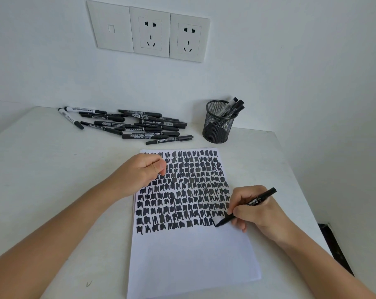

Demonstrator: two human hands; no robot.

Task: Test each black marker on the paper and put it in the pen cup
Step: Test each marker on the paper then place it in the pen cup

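Black marker [253, 201], white-lettered barrel, tip apparently touching scribbled paper [193, 255]

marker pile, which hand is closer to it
Left. The left hand sits just in front of the marker pile; the right hand holds a marker lower down the paper.
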